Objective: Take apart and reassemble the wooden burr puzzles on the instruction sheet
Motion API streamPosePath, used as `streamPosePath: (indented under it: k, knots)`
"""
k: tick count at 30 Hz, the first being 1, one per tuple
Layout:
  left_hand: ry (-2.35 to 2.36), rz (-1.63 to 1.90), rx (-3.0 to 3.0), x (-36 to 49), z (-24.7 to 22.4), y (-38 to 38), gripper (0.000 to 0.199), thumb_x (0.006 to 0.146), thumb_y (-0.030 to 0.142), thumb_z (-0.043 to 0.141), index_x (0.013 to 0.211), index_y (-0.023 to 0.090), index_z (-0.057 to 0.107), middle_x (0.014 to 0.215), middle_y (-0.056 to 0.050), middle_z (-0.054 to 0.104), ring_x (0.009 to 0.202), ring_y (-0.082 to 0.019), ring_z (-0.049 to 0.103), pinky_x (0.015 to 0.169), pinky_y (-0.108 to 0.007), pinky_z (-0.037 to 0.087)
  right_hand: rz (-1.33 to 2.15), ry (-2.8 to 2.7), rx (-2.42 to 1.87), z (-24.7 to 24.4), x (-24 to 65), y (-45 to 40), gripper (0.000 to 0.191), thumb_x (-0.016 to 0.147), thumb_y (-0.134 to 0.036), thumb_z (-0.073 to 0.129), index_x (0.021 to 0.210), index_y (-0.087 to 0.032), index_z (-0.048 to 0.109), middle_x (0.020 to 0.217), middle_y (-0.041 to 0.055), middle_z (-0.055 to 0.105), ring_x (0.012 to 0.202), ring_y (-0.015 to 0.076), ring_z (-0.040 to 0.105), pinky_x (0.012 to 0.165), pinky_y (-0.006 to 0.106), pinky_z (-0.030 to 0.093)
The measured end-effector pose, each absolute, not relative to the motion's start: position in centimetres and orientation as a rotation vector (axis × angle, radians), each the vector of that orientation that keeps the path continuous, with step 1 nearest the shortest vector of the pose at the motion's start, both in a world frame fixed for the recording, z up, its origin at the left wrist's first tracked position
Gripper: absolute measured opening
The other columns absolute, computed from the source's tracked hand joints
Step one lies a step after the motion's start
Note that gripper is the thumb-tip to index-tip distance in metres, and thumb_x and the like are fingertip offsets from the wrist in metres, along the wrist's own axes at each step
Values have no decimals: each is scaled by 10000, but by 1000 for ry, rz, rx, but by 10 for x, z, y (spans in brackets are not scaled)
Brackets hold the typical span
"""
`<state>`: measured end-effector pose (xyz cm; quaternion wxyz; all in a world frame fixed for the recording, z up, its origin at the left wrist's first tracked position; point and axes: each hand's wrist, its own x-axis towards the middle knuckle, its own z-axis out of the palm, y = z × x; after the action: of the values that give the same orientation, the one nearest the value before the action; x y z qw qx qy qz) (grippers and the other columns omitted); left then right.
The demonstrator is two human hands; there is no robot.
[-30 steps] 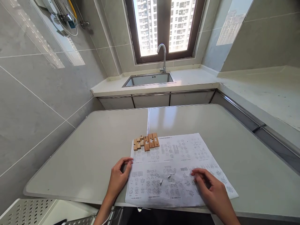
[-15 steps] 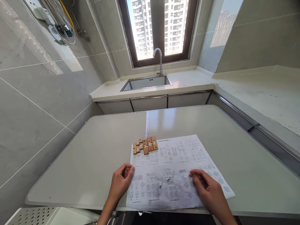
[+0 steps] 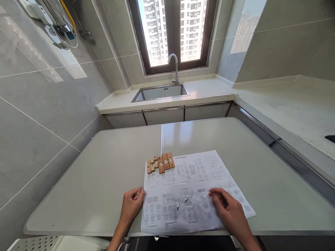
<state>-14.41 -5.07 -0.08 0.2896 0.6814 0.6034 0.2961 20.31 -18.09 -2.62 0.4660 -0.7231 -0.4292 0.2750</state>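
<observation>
A large white printed sheet (image 3: 193, 184), covered with rows of small line diagrams, lies flat on the table. My left hand (image 3: 132, 202) rests at its left edge, fingers curled into a loose fist; no object shows in it. Over the sheet's right part is my right hand (image 3: 229, 207), fingers bent and thumb apart from them, holding nothing visible. Several flat notched wooden pieces (image 3: 166, 161), some with slots, lie side by side on the sheet's upper left corner. Between my hands are two tiny silvery bits (image 3: 178, 206), too small to identify.
The pale table (image 3: 117, 157) has a seam down its middle. Beyond it stand a white counter (image 3: 206, 87), a sink (image 3: 159, 92) and a faucet (image 3: 176, 68) below a window. A tiled wall (image 3: 44, 104) rises at left. A perforated white basket (image 3: 36, 244) sits low at the front left.
The fingers of my left hand have curled in more tightly. My right hand is nearly unmoved on the sheet. The whole view has shifted slightly; the wooden pieces lie as before.
</observation>
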Motion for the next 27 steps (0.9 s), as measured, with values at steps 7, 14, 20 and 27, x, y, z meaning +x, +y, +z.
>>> streamPosePath:
  k: [7, 14, 20, 27]
  knots:
    - [1593, 833, 1799, -144, -3, -49, 508, 884, 484, 516, 647, 238, 139, 629, 55, 158, 600, -108, 169, 564, -246, 225, 690, -1060, -1795, -33, 205, -181, 378, 973, -545, 536, 998, -229, 741, 945, 70, 792, 691, 205, 670, 650, 295, 547]
    - [1580, 865, 1762, -143, -7, -47, 554, 911, 511, 543, 650, 244, 135, 632, 58, 153, 596, -107, 169, 556, -253, 228, 707, -1081, -1818, -40, 210, -181, 360, 978, -523, 537, 1024, -228, 739, 924, 65, 790, 733, 214, 698, 685, 295, 560]
    - [1588, 845, 1795, -146, -11, -48, 487, 896, 453, 506, 648, 242, 144, 630, 55, 160, 591, -106, 183, 559, -249, 222, 646, -1102, -1817, -39, 207, -183, 372, 980, -518, 525, 996, -216, 742, 791, 35, 741, 646, 192, 651, 630, 279, 528]
    - [1602, 838, 1827, -145, -8, -48, 437, 845, 385, 503, 633, 240, 150, 616, 57, 161, 586, -102, 185, 560, -242, 224, 554, -1113, -1832, -41, 206, -185, 374, 986, -497, 503, 969, -205, 735, 683, 7, 661, 584, 180, 594, 579, 264, 494]
